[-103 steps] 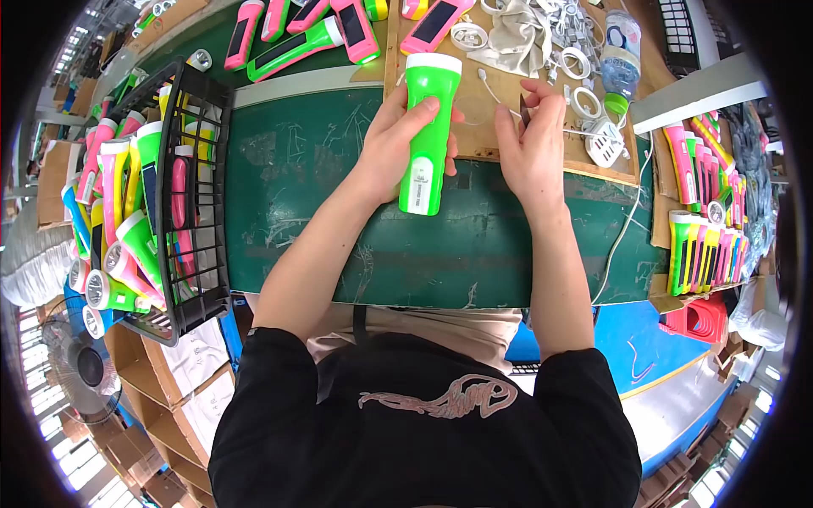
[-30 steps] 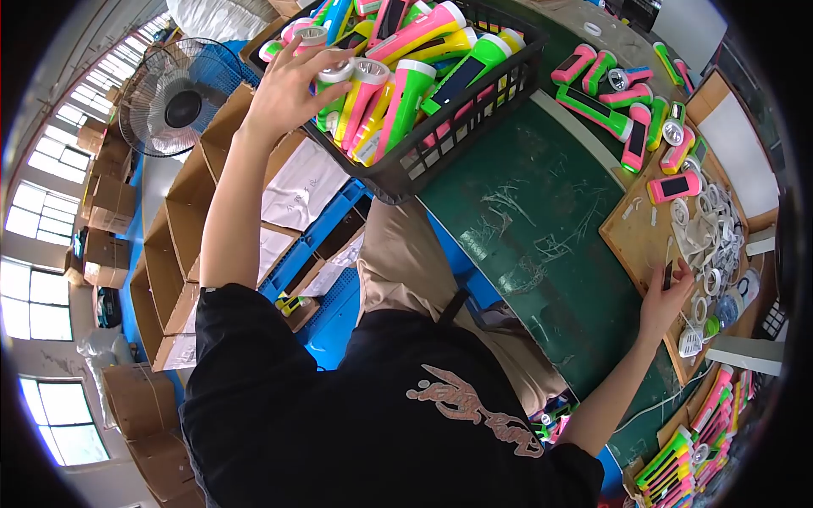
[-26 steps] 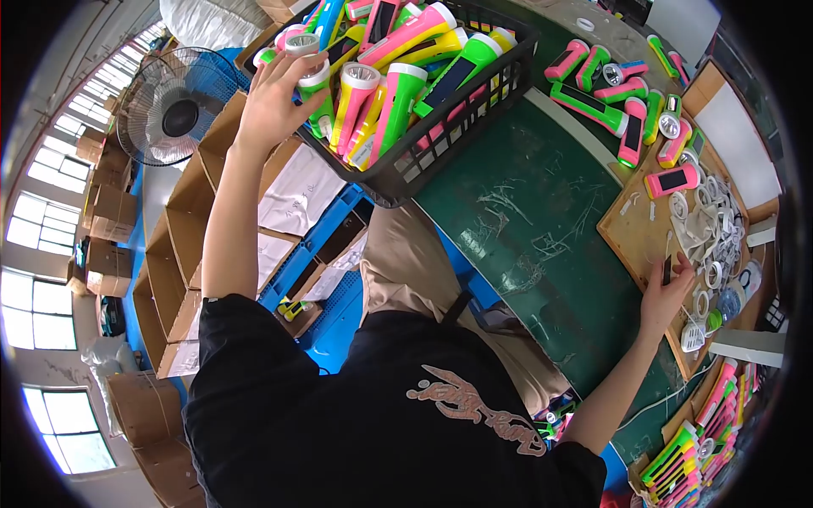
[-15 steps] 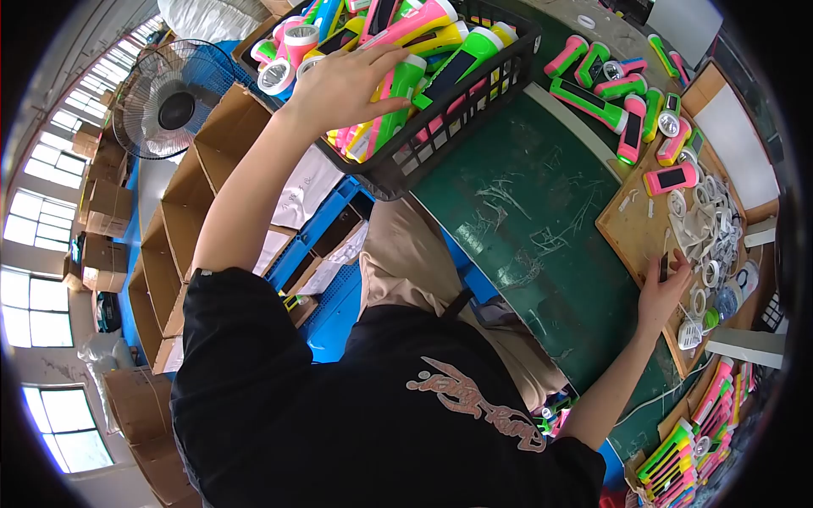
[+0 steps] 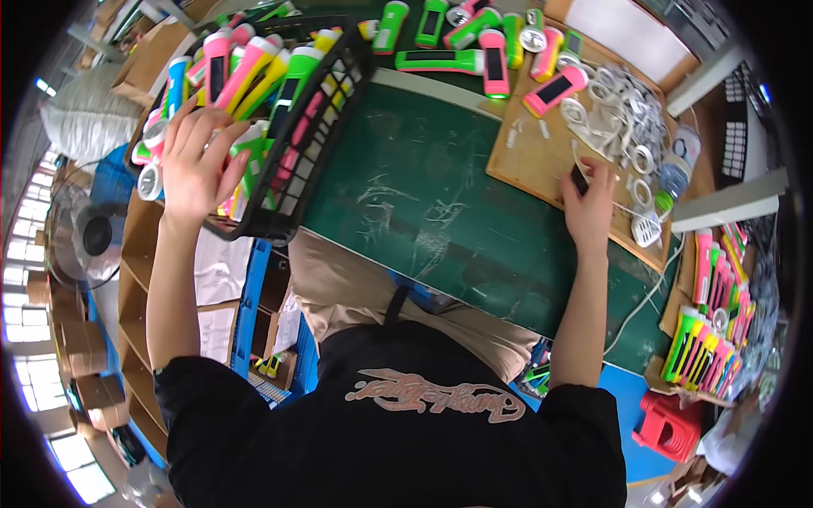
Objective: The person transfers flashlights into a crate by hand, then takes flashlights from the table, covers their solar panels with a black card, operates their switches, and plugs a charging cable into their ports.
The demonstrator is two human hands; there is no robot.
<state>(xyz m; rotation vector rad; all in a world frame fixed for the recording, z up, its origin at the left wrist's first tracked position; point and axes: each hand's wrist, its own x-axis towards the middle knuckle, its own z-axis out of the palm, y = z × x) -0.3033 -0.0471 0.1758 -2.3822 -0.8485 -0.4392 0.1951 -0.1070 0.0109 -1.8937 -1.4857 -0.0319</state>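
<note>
Head view: left hand [image 5: 196,165] open above the flashlights, right hand [image 5: 590,199] pinching a small dark object [image 5: 579,179].
At the left of the frame, the left hand's fingers are spread, thumb apart; whether they touch anything below, I cannot tell. Just right of its thumb, a green flashlight [image 5: 252,169] stands in the black basket [image 5: 269,227], long axis roughly up and down the frame; the left hand is far nearer it than the right. Across the tabletop [image 5: 406,169], right of centre, the right hand's object is over the wooden board [image 5: 527,162], below and left of the white cables [image 5: 627,110].
</note>
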